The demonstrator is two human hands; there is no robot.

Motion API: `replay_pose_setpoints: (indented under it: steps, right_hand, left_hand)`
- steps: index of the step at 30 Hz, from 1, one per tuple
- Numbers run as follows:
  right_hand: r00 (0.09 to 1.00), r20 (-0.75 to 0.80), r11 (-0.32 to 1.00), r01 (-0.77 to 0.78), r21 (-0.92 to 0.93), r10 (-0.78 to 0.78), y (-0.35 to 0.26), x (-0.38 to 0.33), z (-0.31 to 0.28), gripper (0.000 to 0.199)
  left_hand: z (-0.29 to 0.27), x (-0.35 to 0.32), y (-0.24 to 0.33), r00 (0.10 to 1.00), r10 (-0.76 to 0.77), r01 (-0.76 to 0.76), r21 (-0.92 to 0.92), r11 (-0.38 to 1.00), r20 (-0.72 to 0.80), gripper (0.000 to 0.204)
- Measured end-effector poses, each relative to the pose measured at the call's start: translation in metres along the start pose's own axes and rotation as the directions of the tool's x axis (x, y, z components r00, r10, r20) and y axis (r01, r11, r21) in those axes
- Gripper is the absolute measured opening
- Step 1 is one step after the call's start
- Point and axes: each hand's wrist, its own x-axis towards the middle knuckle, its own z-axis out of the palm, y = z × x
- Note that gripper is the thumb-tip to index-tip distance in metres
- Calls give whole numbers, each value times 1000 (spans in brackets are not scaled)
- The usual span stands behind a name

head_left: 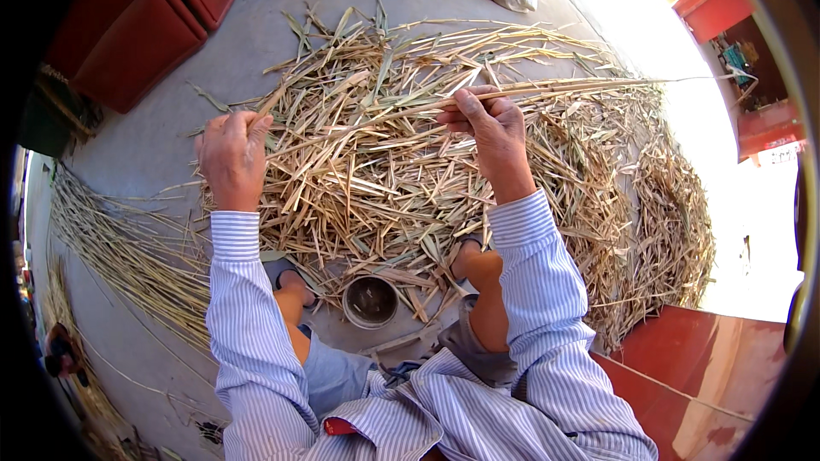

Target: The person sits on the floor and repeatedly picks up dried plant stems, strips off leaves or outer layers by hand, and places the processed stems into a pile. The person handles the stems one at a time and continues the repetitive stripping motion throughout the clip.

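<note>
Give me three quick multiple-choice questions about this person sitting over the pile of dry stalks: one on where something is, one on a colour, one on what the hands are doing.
1. Where does the small round metal bowl stand?
A. On the red bench
B. On the ground between the person's feet
C. On top of the stalk pile

2. What colour are the shirt sleeves?
A. White with thin blue stripes
B. Plain green
C. Solid black

3. What are the left hand and the right hand doing?
A. Both resting open on the knees
B. Both gripping one long dry stalk, held across above the pile
C. Right hand holding the bowl

Answers: 1 B, the bowl sits on the concrete between the sandalled feet. 2 A, fine blue stripes show on both arms. 3 B, the stalk runs from one closed hand to the other and on past the right hand.
</note>
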Motion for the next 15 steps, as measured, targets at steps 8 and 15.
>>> replay_pose_setpoints:
  steps: [8, 15]
  right_hand:
    - [994, 74, 997, 75, 19, -76, -1, -4, 14, 19]
    - [989, -135, 998, -53, 21, 55, -2, 6, -23, 21]
  left_hand:
    - [17, -1, 56, 928, 345, -301, -259, 918, 141, 24]
    - [5, -9, -12, 912, 157, -177, 18, 984, 380, 19]
